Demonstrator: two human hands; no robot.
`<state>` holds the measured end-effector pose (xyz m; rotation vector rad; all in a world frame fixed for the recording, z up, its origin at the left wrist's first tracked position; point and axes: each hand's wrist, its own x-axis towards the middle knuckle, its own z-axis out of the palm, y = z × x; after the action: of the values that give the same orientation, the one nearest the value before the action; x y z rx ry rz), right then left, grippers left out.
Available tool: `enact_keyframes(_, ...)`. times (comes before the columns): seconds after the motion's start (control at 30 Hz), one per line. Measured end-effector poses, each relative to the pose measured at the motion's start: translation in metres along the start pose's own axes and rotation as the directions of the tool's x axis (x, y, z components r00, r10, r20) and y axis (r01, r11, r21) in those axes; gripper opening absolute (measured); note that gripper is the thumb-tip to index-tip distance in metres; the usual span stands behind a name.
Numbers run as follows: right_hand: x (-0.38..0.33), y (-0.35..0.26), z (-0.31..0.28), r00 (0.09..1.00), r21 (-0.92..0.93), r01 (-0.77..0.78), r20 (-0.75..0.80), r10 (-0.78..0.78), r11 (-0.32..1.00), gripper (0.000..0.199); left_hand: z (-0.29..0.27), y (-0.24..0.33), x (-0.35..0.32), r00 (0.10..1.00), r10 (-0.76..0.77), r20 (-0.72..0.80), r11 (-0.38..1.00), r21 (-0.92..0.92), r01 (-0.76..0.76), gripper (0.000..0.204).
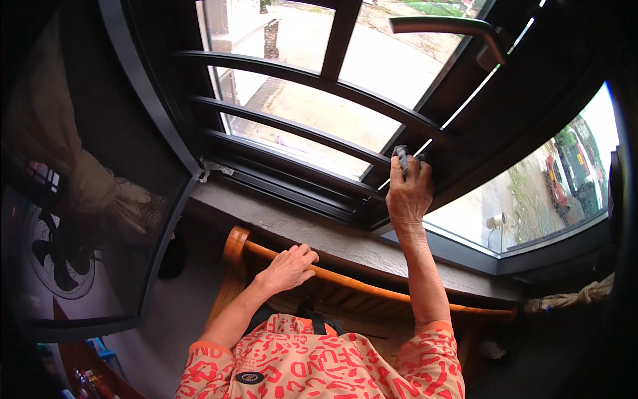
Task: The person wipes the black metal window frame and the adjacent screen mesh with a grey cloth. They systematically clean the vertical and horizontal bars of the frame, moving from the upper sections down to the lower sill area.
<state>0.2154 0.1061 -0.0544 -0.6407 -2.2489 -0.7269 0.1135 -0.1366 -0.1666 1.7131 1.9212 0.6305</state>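
My right hand (410,189) reaches up to the dark window frame (382,229), its fingers closed on a small grey cloth (401,154). The cloth is pressed against the frame's upright, beside the ends of the dark horizontal bars (299,130). Lower down, my left hand (287,269) lies over the top rail (365,287) of a wooden bench, fingers curled round it. That rail runs below the grey stone sill (319,236).
A curved dark handle (452,26) juts out at the upper right. At left, an opened framed panel (149,266) reflects a fan (63,256) and a tied curtain. Another knotted curtain (585,296) hangs at the right. Outside lies pale paving.
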Motion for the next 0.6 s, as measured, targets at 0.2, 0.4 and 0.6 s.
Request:
enact_keyframes(0.2,0.024,-0.025,0.024,0.997,0.403,0.069,-0.05,-0.053,0.912,0.032,0.006,-0.012,-0.011,0.998,-0.017,-0.053,0.999,-0.039,0.015,0.026)
enact_keyframes(0.4,0.046,-0.073,0.046,0.987,0.465,0.15,-0.116,-0.108,0.873,0.033,-0.006,-0.033,-0.035,0.993,-0.093,-0.067,0.995,-0.037,0.091,0.028)
enact_keyframes(0.6,0.076,-0.125,0.057,0.969,0.507,0.233,-0.189,-0.156,0.83,0.032,-0.02,-0.058,-0.063,0.975,-0.203,-0.089,0.979,-0.053,0.199,0.029)
